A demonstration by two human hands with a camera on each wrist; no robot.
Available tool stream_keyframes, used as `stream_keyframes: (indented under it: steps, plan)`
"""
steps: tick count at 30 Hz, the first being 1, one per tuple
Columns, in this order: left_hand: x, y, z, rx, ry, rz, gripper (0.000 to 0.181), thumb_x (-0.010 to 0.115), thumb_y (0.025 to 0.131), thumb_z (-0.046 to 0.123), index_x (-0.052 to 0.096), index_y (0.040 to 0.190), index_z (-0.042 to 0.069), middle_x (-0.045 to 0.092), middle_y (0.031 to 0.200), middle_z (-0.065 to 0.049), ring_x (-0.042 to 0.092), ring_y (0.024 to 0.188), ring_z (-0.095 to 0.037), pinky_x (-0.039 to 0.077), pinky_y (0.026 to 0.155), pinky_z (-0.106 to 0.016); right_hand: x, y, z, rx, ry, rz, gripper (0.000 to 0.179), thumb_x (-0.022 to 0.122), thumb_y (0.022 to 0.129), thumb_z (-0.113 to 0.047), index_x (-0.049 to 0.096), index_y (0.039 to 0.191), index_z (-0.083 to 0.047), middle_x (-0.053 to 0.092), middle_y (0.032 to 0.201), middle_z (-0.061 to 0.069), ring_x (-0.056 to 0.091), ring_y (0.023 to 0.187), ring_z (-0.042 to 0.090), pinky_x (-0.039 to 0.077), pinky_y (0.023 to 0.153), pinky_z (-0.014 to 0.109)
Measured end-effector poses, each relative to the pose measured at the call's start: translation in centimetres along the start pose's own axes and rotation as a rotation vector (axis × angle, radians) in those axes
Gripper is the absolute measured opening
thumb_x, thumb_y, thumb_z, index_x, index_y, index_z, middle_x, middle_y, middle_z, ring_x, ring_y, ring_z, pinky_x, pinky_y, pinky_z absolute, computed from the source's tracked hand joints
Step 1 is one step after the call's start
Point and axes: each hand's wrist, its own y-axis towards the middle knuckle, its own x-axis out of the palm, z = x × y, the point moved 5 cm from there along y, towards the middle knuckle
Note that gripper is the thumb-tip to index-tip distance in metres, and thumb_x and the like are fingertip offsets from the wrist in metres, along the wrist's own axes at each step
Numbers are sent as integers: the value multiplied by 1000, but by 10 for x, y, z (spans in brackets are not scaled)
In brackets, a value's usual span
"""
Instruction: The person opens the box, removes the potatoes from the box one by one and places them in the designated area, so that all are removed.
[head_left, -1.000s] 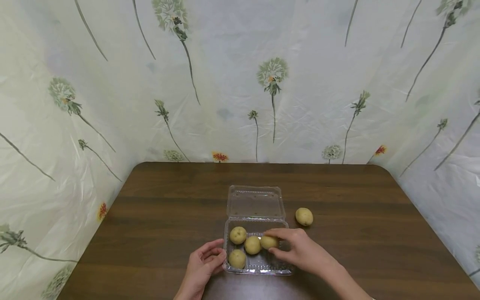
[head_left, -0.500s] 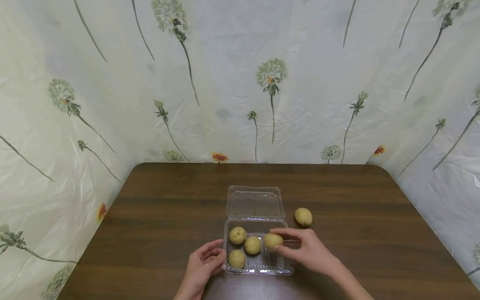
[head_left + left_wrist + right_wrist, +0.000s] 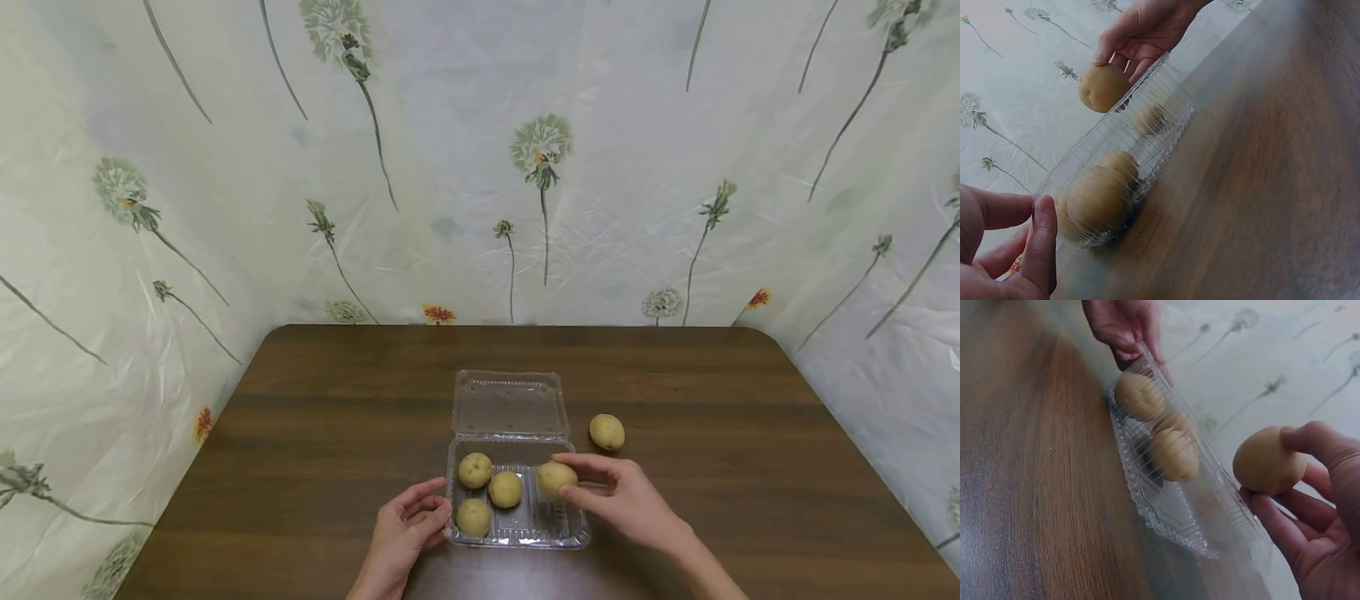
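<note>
My right hand (image 3: 626, 500) holds a potato (image 3: 557, 479) between thumb and fingertips. It hangs over the right part of a clear plastic clamshell box (image 3: 517, 542), above its rim in the right wrist view. At the box's left wall, my left hand (image 3: 408, 529) pinches the rim between thumb and finger, as the left wrist view shows. Inside lie three potatoes: one at the back left (image 3: 475, 471), one at the front left (image 3: 473, 518) and one near the middle (image 3: 505, 489). The box's lid (image 3: 510, 404) lies folded back, away from me.
Another potato (image 3: 607, 432) sits on the dark wooden table (image 3: 337, 417), beyond the box's right back corner. A pale sheet with printed dandelions (image 3: 450, 167) hangs behind the table and along both sides.
My right hand has carried its potato rightward, from beside the middle potato to over the box's right part. The left hand and the box have stayed in place.
</note>
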Motion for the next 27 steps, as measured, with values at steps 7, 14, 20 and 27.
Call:
stream_keyframes:
  steps: [7,14,20,27]
  plan:
    - [0,0,-1,-1,-4,-2,47,71,89,4,54,131,-9,62,94,-4,61,79,-10,56,70,-24,-3,-2,2,-13,-14,49,37,69,90,-2,61,126,5,64,120,21,66,101,18,54,85,29]
    - [0,0,-1,1,-9,-1,46,69,89,2,53,131,-10,62,93,-4,61,79,-9,56,70,-24,-6,-6,7,4,-16,87,38,69,90,-1,60,126,6,65,119,19,66,101,17,55,83,28]
    - [0,0,-1,6,-8,0,46,69,89,2,53,131,-10,63,94,-4,62,80,-9,56,71,-24,-10,-10,8,18,-5,119,38,69,89,-1,60,125,7,66,118,15,66,102,16,55,83,27]
    - [1,0,-1,-1,-11,-5,46,69,90,2,53,131,-10,62,94,-4,62,80,-10,56,71,-24,-15,-13,7,32,-23,158,37,69,90,-2,61,125,7,67,117,12,66,103,15,55,82,26]
